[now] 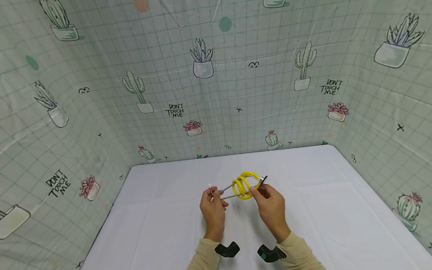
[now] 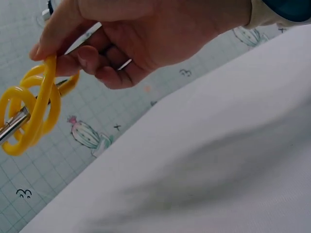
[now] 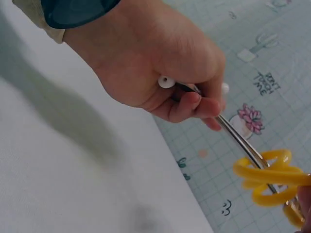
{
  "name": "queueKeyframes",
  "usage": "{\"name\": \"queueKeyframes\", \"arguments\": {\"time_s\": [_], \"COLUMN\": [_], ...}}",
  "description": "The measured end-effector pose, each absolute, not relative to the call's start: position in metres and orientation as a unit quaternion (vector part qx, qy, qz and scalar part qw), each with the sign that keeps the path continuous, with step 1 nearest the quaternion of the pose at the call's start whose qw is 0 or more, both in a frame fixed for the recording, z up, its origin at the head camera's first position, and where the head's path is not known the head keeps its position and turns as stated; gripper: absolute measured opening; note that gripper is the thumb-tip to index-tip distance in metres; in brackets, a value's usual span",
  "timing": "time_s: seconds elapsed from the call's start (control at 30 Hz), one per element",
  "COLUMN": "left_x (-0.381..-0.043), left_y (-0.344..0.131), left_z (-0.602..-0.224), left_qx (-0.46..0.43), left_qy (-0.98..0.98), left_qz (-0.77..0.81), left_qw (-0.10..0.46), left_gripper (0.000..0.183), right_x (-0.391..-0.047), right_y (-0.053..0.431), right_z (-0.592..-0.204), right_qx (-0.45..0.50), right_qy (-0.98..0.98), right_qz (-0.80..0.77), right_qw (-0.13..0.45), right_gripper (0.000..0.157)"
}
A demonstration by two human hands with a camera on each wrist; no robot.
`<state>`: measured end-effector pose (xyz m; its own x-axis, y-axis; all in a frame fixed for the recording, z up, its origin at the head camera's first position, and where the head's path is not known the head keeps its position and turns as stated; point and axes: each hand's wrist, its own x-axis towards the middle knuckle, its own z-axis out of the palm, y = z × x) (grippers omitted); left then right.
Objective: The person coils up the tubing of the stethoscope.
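A stethoscope with yellow tubing [image 1: 240, 187] is held above the table between both hands. My left hand [image 1: 213, 212] grips its metal ear tubes [image 3: 240, 141] near the ends. One white eartip [image 3: 166, 81] shows beside the palm in the right wrist view; the other [image 1: 210, 185] sticks up past the fingers. On the far side, my right hand [image 1: 272, 210] pinches the tubing between thumb and fingers, as the left wrist view also shows. Several loops of yellow tube [image 2: 36, 109] wrap around the metal tubes. The metal chestpiece [image 1: 263, 180] sits by the right fingertips.
A white cloth covers the table [image 1: 162, 225] beneath both hands. Grey-green fabric walls [image 1: 229, 90] with printed cacti and a grid stand behind it and at both sides. Black wrist devices [image 1: 227, 249] sit at the ends of both beige sleeves.
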<state>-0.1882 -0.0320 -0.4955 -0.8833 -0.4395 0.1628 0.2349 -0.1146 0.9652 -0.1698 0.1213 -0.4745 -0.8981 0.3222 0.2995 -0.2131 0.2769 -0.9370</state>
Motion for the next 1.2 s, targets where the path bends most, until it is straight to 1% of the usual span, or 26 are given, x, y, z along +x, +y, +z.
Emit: {"name": "queueKeyframes", "arguments": {"time_s": [0.13, 0.3, 0.47, 0.8, 1.03, 1.2], "left_x": [-0.188, -0.188, -0.185, -0.183, -0.183, -0.183], "left_y": [-0.031, -0.029, -0.026, -0.024, -0.025, -0.025], "left_z": [-0.499, -0.501, -0.498, -0.502, -0.505, -0.506], "left_qx": [0.056, 0.038, 0.025, 0.017, 0.002, -0.029], "left_qy": [-0.628, -0.611, -0.603, -0.6, -0.609, -0.618], "left_qz": [-0.745, -0.756, -0.761, -0.765, -0.753, -0.742], "left_qw": [0.219, 0.233, 0.24, 0.232, 0.248, 0.258], "left_gripper": [0.009, 0.01, 0.011, 0.011, 0.009, 0.009], "right_x": [-0.171, -0.172, -0.172, -0.175, -0.178, -0.178], "right_y": [0.12, 0.12, 0.123, 0.129, 0.135, 0.14], "right_z": [-0.477, -0.478, -0.477, -0.473, -0.468, -0.471], "right_qx": [-0.043, -0.052, -0.047, -0.061, -0.089, -0.097], "right_qy": [-0.774, -0.776, -0.783, -0.805, -0.753, -0.72], "right_qz": [0.591, 0.586, 0.582, 0.581, 0.652, 0.687], "right_qw": [0.224, 0.23, 0.214, 0.101, 0.017, -0.015], "right_gripper": [0.014, 0.011, 0.012, 0.017, 0.019, 0.019]}}
